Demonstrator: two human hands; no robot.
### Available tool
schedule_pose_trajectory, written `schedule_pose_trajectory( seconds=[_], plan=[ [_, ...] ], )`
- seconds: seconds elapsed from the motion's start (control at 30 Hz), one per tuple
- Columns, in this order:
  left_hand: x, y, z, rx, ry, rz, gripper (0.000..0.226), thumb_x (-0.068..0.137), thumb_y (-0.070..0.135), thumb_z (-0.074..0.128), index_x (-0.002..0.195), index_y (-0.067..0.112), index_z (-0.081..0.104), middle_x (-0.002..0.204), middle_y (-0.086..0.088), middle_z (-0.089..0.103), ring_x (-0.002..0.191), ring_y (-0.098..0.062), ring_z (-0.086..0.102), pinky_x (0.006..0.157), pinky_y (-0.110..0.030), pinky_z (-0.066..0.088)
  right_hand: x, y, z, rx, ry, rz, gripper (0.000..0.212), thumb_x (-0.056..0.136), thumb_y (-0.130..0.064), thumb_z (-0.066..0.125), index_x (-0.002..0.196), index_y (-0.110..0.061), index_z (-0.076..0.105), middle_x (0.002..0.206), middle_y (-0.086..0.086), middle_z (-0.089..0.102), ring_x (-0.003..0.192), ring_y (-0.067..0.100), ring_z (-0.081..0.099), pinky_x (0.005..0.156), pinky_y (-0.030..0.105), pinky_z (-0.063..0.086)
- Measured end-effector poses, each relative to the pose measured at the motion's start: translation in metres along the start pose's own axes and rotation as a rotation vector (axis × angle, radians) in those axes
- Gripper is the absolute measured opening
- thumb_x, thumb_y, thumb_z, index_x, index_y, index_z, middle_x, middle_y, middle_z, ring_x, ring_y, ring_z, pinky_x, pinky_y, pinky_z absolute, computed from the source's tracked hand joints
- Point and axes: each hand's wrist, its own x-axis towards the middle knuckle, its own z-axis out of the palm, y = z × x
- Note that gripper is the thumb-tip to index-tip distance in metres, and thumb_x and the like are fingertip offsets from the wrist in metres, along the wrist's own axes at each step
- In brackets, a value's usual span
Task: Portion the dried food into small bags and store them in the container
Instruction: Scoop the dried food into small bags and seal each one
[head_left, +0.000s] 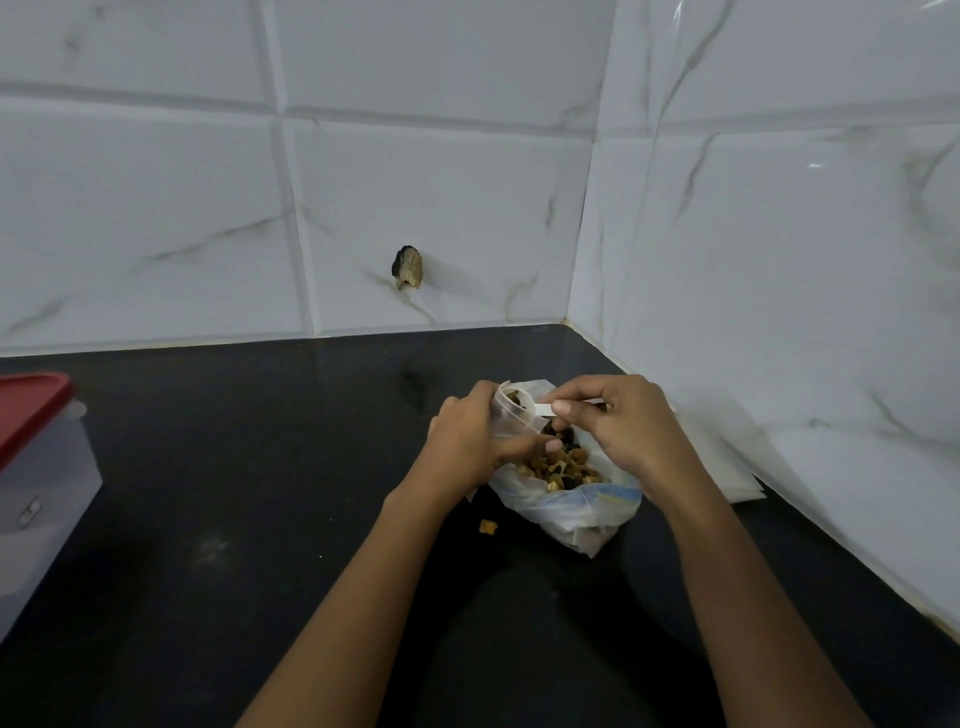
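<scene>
Two hands meet just right of the frame's centre, over a large plastic bag (566, 499) of dried food (563, 465) that lies open on the dark worktop (260, 493). The left hand (467, 441) pinches the rim of a small clear bag (511, 413), its fingers closed on the film to keep the mouth open. The right hand (623, 421) has its fingers drawn narrow around a small white scoop (543, 410) whose tip sits at that mouth.

Both bags look thin, soft and slippery, so the small one is best held at its rim, as it is; gripping lower would likely collapse it. The food seems light, loose and lumpy, prone to roll off; one stray piece (488, 527) already lies on the worktop just beside the large bag.

At the left edge of the frame stands the container (36, 499) with its red lid (28, 410) on, well apart from the hands. Bare worktop between gives free room leftward. Tiled walls (779, 260) close in behind and to the right, where some flat pale bags (727, 457) lie.
</scene>
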Motion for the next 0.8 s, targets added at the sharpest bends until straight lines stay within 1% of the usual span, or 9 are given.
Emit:
schedule_pose_trajectory(
  seconds=[0.1,0.2,0.27,0.43,0.53,0.6,0.67,0.7,0.8],
  plan=[
    [0.000,-0.001,0.001,0.004,-0.023,-0.014,0.096,0.041,0.075,0.065,0.119,0.024,0.047,0.110,-0.003,0.059,0.104,-0.021,0.055,0.089,-0.042,0.051,0.000,0.000,0.001,-0.117,0.008,-0.109,0.018,0.084,-0.005,0.063,0.089,-0.016,0.076,0.076,-0.009,0.065,0.072,-0.005,0.057,0.064,-0.003,0.039],
    [0.000,-0.003,0.002,-0.030,0.014,0.004,0.074,0.060,0.057,0.076,0.118,0.021,0.049,0.108,-0.004,0.061,0.104,-0.022,0.056,0.089,-0.044,0.050,0.001,0.002,0.001,-0.191,0.027,-0.232,0.021,0.083,0.002,0.062,0.091,-0.012,0.076,0.081,-0.005,0.065,0.077,0.005,0.058,0.070,0.002,0.040],
    [0.001,-0.005,0.002,-0.042,0.039,0.019,0.067,0.067,0.048,0.077,0.120,0.018,0.049,0.109,-0.004,0.061,0.105,-0.022,0.055,0.090,-0.044,0.049,0.003,0.004,0.000,-0.239,0.075,-0.326,0.022,0.082,0.004,0.062,0.090,-0.010,0.076,0.083,-0.001,0.069,0.082,0.014,0.057,0.073,0.010,0.040],
    [0.002,-0.006,0.003,-0.045,0.052,0.031,0.071,0.070,0.047,0.075,0.127,0.017,0.046,0.113,-0.004,0.060,0.108,-0.022,0.054,0.092,-0.043,0.049,0.005,0.009,-0.003,-0.329,0.106,-0.458,0.023,0.076,0.009,0.065,0.085,-0.009,0.076,0.080,0.002,0.071,0.077,0.012,0.051,0.070,0.001,0.038],
    [0.002,-0.007,0.004,-0.044,0.056,0.024,0.067,0.070,0.047,0.075,0.123,0.018,0.047,0.112,-0.003,0.059,0.109,-0.022,0.053,0.092,-0.043,0.048,0.001,0.005,-0.007,-0.221,0.151,-0.367,0.019,0.078,0.003,0.067,0.087,-0.011,0.076,0.079,-0.004,0.067,0.077,0.010,0.054,0.071,0.002,0.038],
    [0.002,-0.006,0.004,-0.048,0.051,0.015,0.066,0.070,0.047,0.075,0.122,0.017,0.048,0.113,-0.003,0.059,0.110,-0.022,0.053,0.094,-0.043,0.047,-0.001,0.002,-0.012,-0.074,0.172,-0.210,0.016,0.082,-0.005,0.066,0.090,-0.015,0.075,0.079,-0.006,0.067,0.077,0.001,0.059,0.070,0.002,0.040],
    [0.003,-0.007,0.004,-0.043,0.043,0.004,0.069,0.070,0.048,0.075,0.124,0.017,0.047,0.116,-0.004,0.059,0.112,-0.022,0.052,0.095,-0.044,0.046,-0.001,0.003,-0.015,-0.053,0.214,-0.106,0.014,0.085,-0.010,0.063,0.091,-0.016,0.074,0.074,-0.005,0.067,0.071,-0.007,0.059,0.066,0.001,0.039],
    [0.003,-0.007,0.004,-0.039,0.041,0.001,0.069,0.070,0.049,0.074,0.124,0.017,0.047,0.116,-0.004,0.059,0.112,-0.022,0.052,0.095,-0.044,0.046,-0.001,0.005,-0.016,-0.087,0.233,-0.070,0.014,0.086,-0.010,0.061,0.091,-0.014,0.074,0.074,-0.002,0.068,0.070,-0.005,0.059,0.065,0.002,0.038],
    [0.002,-0.008,0.004,-0.022,0.031,-0.008,0.067,0.071,0.050,0.073,0.123,0.017,0.047,0.116,-0.005,0.058,0.112,-0.022,0.052,0.096,-0.044,0.046,0.001,0.011,-0.013,-0.249,0.237,0.029,0.017,0.088,-0.009,0.057,0.095,-0.009,0.073,0.089,0.010,0.071,0.077,0.013,0.058,0.073,0.018,0.038]
  ],
)
